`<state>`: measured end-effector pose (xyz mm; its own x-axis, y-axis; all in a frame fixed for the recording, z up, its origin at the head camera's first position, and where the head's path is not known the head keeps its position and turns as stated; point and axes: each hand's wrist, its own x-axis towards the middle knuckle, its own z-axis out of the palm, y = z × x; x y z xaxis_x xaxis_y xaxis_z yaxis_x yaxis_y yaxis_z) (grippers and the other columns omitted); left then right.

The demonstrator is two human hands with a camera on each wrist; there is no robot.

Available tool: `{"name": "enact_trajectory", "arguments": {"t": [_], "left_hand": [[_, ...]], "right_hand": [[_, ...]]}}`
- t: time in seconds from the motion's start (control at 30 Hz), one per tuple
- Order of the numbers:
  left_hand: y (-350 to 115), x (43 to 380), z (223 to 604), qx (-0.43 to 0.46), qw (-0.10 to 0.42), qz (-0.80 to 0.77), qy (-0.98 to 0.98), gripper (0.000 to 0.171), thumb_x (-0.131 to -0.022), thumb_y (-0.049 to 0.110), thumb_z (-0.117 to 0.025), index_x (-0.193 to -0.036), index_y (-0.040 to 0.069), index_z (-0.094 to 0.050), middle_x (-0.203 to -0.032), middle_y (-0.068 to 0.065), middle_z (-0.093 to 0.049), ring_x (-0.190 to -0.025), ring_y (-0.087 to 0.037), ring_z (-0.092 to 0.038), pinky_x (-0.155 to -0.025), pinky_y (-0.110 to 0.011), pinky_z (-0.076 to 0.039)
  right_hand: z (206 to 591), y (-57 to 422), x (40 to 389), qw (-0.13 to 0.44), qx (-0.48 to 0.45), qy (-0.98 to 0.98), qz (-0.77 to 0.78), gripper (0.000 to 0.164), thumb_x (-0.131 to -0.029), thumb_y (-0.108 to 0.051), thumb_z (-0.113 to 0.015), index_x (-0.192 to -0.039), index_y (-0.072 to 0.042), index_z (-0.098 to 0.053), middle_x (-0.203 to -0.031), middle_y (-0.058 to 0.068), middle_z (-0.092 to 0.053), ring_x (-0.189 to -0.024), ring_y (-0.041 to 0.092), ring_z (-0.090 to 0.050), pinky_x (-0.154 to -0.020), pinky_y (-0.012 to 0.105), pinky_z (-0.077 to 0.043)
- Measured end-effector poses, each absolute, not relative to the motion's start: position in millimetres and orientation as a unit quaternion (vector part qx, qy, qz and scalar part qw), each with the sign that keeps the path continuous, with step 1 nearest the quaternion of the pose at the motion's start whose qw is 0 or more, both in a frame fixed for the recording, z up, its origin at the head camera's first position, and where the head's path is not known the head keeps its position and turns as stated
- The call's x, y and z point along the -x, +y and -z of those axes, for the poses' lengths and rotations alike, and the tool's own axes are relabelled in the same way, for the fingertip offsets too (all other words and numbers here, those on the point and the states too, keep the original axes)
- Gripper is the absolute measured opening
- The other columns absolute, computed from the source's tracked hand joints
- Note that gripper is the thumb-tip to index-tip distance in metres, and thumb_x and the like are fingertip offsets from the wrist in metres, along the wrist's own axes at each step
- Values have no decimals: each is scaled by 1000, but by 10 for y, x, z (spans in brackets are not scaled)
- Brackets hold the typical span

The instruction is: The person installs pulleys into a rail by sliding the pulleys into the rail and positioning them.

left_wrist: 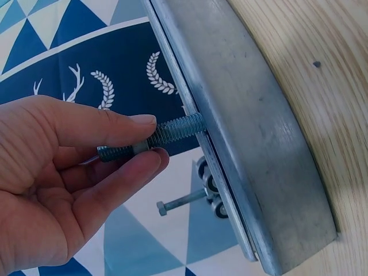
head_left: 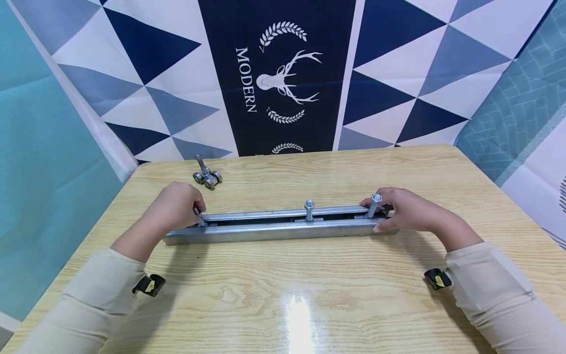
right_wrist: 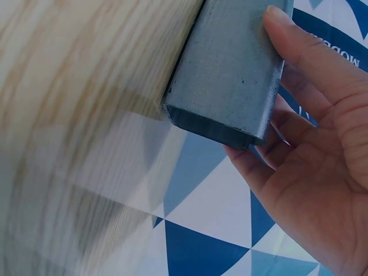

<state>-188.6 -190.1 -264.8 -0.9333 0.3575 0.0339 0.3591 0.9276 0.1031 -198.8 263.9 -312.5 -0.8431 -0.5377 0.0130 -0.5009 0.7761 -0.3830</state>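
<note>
A metal channel rail (head_left: 274, 234) lies across the table with its slot upward. My left hand (head_left: 177, 205) is at the rail's left end, where thumb and fingers pinch a threaded bolt (left_wrist: 179, 129) that stands up out of the slot. At the other end my right hand (head_left: 409, 210) grips the rail, thumb on the near side wall and fingers across the far side. Two more bolts rise from the slot: a middle bolt (head_left: 309, 210) and a right bolt (head_left: 374, 206) beside my right fingers. What carries the bolts inside the rail is mostly hidden.
A loose roller trolley (head_left: 208, 178) with small wheels and an upright bolt stands behind the rail, at the back left of the wooden table (head_left: 247, 290). Behind the table's far edge hangs a patterned cloth (head_left: 177, 73) with triangles and a deer head.
</note>
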Motion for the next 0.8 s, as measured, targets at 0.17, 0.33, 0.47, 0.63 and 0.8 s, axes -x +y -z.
{"name": "enact_trajectory", "arguments": {"t": [0.17,0.33,0.47,0.63,0.8], "left_hand": [[-1843,1882,2646,183,4,54,-982,14,-64,0,-72,-73,10,-70,-71,2,-63,-68,-16,-57,-66,-37,-48],[-1786,1887,2659,185,6,60,-981,14,-64,0,-72,-73,10,-70,-73,2,-64,-68,-15,-56,-66,-36,-48],[-1748,1893,2672,189,10,61,-980,15,-63,0,-72,-73,11,-70,-73,2,-64,-69,-15,-57,-66,-35,-49],[-1703,1895,2674,196,16,65,-978,15,-62,0,-72,-72,11,-71,-71,2,-63,-68,-15,-56,-66,-35,-48],[-1661,1898,2678,202,17,70,-977,16,-62,0,-74,-73,11,-71,-73,2,-63,-69,-14,-56,-66,-34,-48]], "right_hand": [[3134,2644,1991,48,275,941,192,54,-63,-25,-79,-114,-16,-61,-94,-3,-55,-91,18,-50,-76,39,-44],[3142,2646,1996,46,278,941,189,54,-63,-26,-79,-114,-16,-61,-93,-3,-54,-89,17,-50,-75,38,-43],[3144,2645,1999,45,280,941,186,54,-64,-25,-79,-114,-16,-61,-92,-3,-54,-87,17,-49,-74,37,-43],[3144,2645,1996,46,278,941,186,54,-64,-25,-79,-114,-17,-61,-92,-3,-54,-88,18,-50,-74,38,-44],[3138,2644,1990,47,276,942,188,54,-64,-25,-79,-114,-17,-61,-94,-2,-54,-90,19,-51,-75,39,-44]]}}
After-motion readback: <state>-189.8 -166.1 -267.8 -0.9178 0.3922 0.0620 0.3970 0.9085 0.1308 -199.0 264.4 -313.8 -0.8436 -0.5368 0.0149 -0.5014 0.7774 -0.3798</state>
